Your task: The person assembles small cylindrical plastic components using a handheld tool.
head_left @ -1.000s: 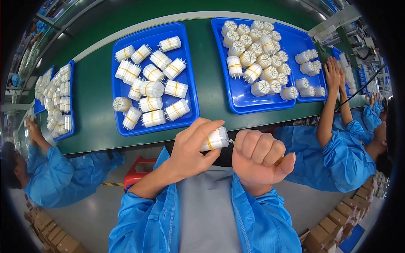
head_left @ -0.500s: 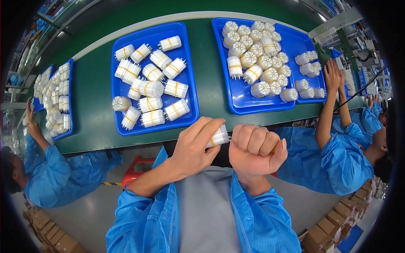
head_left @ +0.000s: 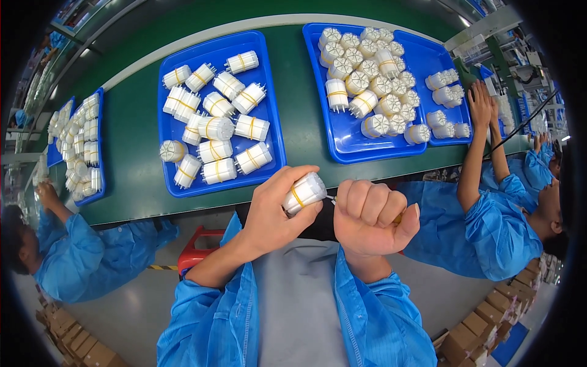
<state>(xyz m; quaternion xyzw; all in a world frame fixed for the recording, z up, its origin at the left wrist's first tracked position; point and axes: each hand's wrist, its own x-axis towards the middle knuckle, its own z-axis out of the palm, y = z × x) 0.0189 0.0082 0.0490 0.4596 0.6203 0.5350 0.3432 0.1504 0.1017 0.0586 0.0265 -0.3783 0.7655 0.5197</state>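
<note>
My left hand [head_left: 275,211] wraps its fingers and thumb round a white plastic cylinder [head_left: 306,192] with a yellow band, its ribbed end tilted up toward the right. Beside it my right hand [head_left: 374,214] is closed in a fist around a thin tool, mostly hidden. Only the tool's narrow metal tip [head_left: 331,198] shows, pointing at the cylinder's end, and a bit of yellow under the thumb. Whether the tip touches the cylinder I cannot tell. Both hands are held in front of the bench edge, below a blue tray [head_left: 275,137] of similar banded cylinders lying loosely.
Another blue tray [head_left: 358,153] on the right holds many cylinders, mostly upright; a further tray [head_left: 449,116] adjoins it. More filled trays [head_left: 96,183] stand at far left. Co-workers in blue [head_left: 495,235] sit on both sides. A red stool [head_left: 199,248] is below the green bench [head_left: 299,92].
My left hand has turned the cylinder, so its ribbed end now faces up and more of it shows. The right fist stays almost in place.
</note>
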